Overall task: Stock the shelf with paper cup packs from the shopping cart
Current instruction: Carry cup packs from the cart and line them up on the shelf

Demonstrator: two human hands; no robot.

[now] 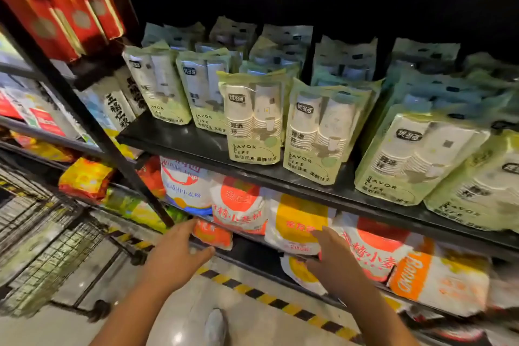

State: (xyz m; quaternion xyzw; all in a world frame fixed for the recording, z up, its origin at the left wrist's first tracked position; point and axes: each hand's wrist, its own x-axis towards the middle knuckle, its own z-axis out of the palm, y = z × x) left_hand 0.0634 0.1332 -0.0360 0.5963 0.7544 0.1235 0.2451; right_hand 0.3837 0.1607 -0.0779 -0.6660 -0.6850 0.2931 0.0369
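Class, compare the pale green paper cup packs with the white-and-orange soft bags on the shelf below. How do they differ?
The pale green paper cup packs stand upright in rows; the white-and-orange soft bags lie slumped and piled. The cup packs are tall and narrow, showing stacked white cups; the bags are squat and bulging. Both sit on black shelves, labels facing out.

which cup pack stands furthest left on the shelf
The front-row cup pack right beside the white packets with black lettering. Every other one of its kind stands to its right or behind it.
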